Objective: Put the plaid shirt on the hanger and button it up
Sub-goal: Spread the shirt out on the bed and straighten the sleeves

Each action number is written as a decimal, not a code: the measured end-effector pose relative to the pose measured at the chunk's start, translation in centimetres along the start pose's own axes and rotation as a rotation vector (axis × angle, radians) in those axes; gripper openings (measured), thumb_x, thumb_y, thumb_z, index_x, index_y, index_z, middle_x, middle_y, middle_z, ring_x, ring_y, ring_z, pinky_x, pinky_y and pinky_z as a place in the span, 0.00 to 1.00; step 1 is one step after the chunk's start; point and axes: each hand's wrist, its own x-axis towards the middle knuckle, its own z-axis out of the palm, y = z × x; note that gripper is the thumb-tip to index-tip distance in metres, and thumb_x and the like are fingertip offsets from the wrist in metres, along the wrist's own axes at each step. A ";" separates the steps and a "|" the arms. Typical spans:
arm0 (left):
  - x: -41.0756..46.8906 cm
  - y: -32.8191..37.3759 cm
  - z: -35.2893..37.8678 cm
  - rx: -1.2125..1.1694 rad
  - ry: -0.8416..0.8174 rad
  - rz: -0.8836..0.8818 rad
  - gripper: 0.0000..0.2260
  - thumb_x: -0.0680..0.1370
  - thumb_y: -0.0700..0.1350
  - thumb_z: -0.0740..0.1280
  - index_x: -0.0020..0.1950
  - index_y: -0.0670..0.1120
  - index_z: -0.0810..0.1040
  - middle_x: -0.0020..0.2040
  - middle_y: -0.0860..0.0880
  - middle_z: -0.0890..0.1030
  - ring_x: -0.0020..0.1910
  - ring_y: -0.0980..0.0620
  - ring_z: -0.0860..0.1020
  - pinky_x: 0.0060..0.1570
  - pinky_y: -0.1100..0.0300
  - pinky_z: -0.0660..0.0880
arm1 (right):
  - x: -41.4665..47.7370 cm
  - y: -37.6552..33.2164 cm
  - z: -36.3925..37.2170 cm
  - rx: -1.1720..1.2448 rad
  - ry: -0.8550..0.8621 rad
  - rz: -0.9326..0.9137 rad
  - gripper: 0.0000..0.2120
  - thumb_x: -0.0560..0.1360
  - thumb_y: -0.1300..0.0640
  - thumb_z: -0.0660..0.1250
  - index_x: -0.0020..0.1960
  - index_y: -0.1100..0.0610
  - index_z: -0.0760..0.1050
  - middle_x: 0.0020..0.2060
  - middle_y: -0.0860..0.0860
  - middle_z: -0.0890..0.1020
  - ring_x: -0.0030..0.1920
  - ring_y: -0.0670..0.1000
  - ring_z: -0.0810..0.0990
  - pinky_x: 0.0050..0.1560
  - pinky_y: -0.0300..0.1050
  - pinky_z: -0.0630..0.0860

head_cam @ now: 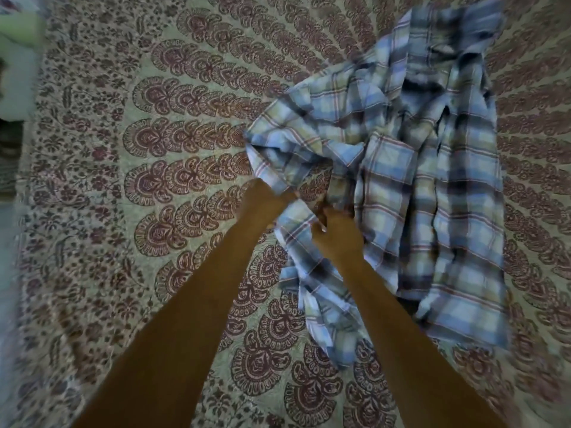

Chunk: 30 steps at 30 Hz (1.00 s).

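1. Two bare hands meet near the centre of the view, both on the plaid shirt (pixel 401 180).
2. Left hand (pixel 265 203): curled like a fist on a fold at the shirt's near-left edge. The fingertips are buried in cloth, so the hold is read from the curled knuckles only.
3. Right hand (pixel 336 234): just beside the left, fingers curled in and thumb pressed on the fabric. It pinches a bunched strip of shirt that runs between the two hands.
4. The hands are almost touching, with only that strip of cloth between them.
5. The shirt lies crumpled on the bedspread (pixel 154 180), right of centre, and spreads from the top right down to the lower right.
6. Shirt pattern: blue, pale green and white checks with thin red lines and darker blue bands.
7. One loose part of the shirt trails toward the viewer, passing under the right forearm and ending in a rumpled tip on the bedspread.
8. The shirt's folds overlap heavily. Motion blur is too strong to tell collar, buttons or sleeves apart.
9. The bedspread is pale green with maroon leaf-like motifs in curved rows, and it fills nearly the whole view.
10. Both forearms are bare, entering from the bottom edge and converging at the shirt.
11. A blurred light-green object (pixel 18 29) sits in the top left corner, beyond the bedspread's edge. Cannot tell what it is.
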 end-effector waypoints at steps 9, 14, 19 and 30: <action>-5.7 -4.5 -2.9 -0.535 -0.275 0.171 0.09 0.76 0.44 0.67 0.56 0.48 0.75 0.51 0.45 0.81 0.48 0.49 0.81 0.52 0.56 0.77 | -3.6 -1.7 0.1 0.813 -0.422 0.396 0.08 0.77 0.59 0.63 0.54 0.61 0.70 0.41 0.58 0.77 0.34 0.53 0.77 0.31 0.41 0.71; -10.9 -9.9 -5.7 -0.533 -0.341 0.150 0.28 0.63 0.64 0.72 0.60 0.57 0.73 0.61 0.53 0.77 0.61 0.51 0.77 0.57 0.57 0.74 | -4.7 -7.1 0.2 1.137 -0.510 0.527 0.11 0.80 0.58 0.57 0.40 0.59 0.69 0.35 0.55 0.73 0.34 0.52 0.74 0.41 0.45 0.78; -14.2 -12.2 -5.3 -0.481 -0.124 0.070 0.47 0.64 0.58 0.76 0.75 0.56 0.50 0.74 0.51 0.62 0.71 0.50 0.65 0.65 0.46 0.69 | -5.5 -13.3 1.7 1.139 -0.495 0.484 0.19 0.80 0.61 0.53 0.32 0.62 0.69 0.33 0.58 0.72 0.36 0.55 0.73 0.62 0.55 0.72; -10.8 -13.2 -8.6 -0.614 0.286 -0.006 0.13 0.75 0.42 0.65 0.59 0.45 0.76 0.52 0.47 0.82 0.51 0.47 0.79 0.50 0.54 0.75 | -4.4 -20.4 4.9 1.458 -0.477 0.373 0.07 0.81 0.64 0.53 0.47 0.64 0.67 0.46 0.61 0.71 0.45 0.58 0.76 0.36 0.43 0.82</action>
